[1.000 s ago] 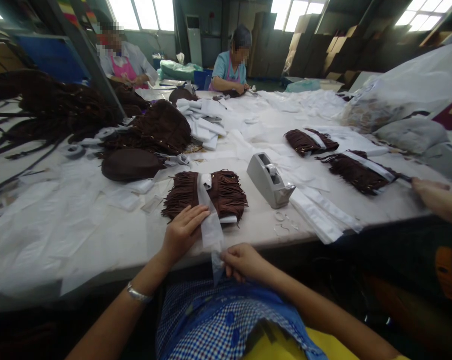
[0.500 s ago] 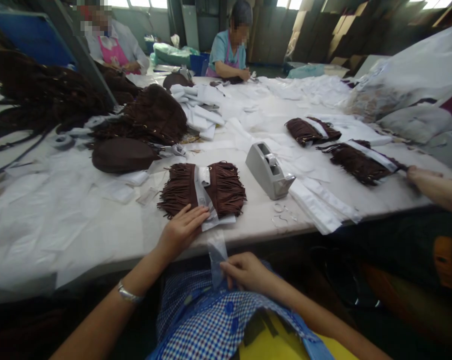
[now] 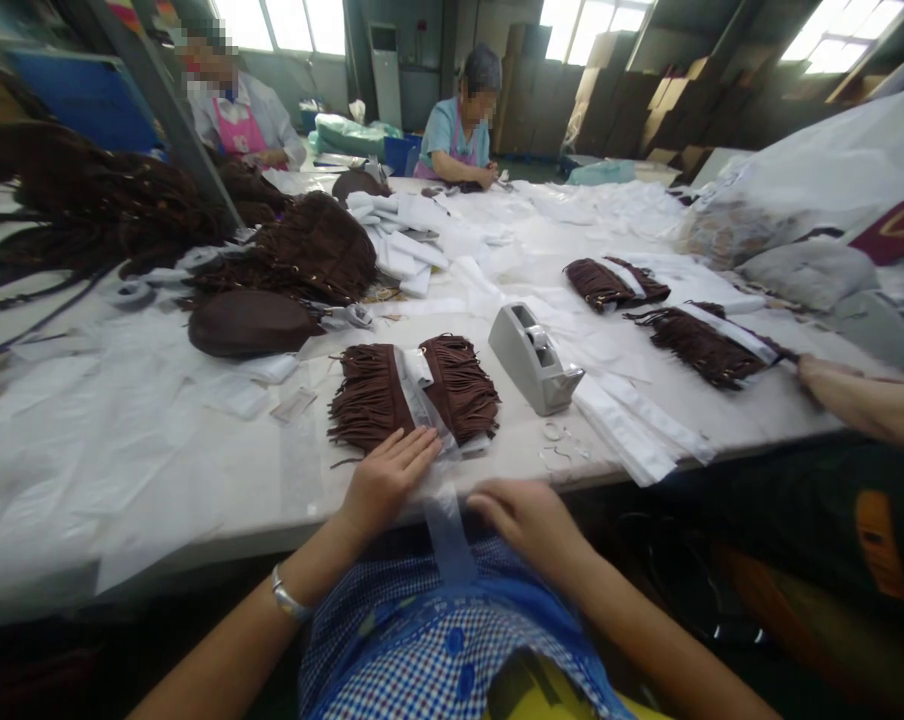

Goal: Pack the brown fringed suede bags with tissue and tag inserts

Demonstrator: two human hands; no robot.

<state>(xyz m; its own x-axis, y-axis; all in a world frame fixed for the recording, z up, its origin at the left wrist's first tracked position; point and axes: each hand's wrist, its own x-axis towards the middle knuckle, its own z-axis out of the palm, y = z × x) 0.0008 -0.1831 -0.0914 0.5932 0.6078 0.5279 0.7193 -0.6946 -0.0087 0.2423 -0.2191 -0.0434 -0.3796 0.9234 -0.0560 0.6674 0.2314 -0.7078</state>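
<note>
A dark brown fringed bag [image 3: 366, 395] lies folded on the table, a clear plastic strip [image 3: 452, 545] running across its middle and hanging over the table edge towards my apron. My left hand [image 3: 393, 468] lies flat over the bag's near edge, fingers stretched out and pressing on the strip. Just right of the hanging strip is my right hand [image 3: 534, 520], its fingers loosely bent and the thumb slightly apart. No grip on the strip shows there. A grey tape dispenser [image 3: 534, 365] stands right of the bag, with white plastic strips [image 3: 624, 430] beside it.
Brown bags [image 3: 321, 250] are piled at the left, near a metal post [image 3: 197, 120]. Two wrapped fringed bags [image 3: 711, 345] lie at the right, where a neighbour's hand [image 3: 834, 385] touches one. Two co-workers sit across the table [image 3: 219, 440]. Small rings lie near the edge.
My right hand has let go of the strip's hanging end and moved up and right to the table edge. My left hand stays on the bag. The view has tilted up slightly.
</note>
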